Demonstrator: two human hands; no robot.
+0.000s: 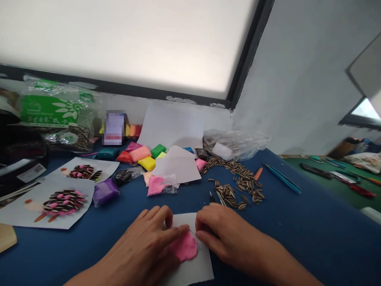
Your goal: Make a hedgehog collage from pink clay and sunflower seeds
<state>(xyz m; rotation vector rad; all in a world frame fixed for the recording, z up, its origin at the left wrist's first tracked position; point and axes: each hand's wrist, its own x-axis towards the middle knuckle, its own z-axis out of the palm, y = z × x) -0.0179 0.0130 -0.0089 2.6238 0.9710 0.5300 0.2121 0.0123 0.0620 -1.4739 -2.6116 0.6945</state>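
Observation:
A flattened lump of pink modelling clay (pixel 186 247) lies on a small white sheet of paper (pixel 198 272) close in front of me. A thin drawn line shows on the paper by the clay's right edge. My left hand (pixel 151 234) is partly curled, its thumb stretched across the clay's upper edge and pressing on it. Over the paper's right edge, my right hand (pixel 220 228) is closed with curled fingers, thumb tip beside the clay. Whether anything sits between those fingers is hidden. Just behind that hand lies a dark-tipped pen (pixel 212 197), partly covered.
Loose sunflower seeds (pixel 229 190) are spread behind my right hand, with a blue utility knife (pixel 282 178) farther right. Colourful clay packets (pixel 147 163) lie at the back. Two hedgehog pictures (pixel 71 220) with seeds stuck on, and a purple packet (pixel 105 192), are on the left.

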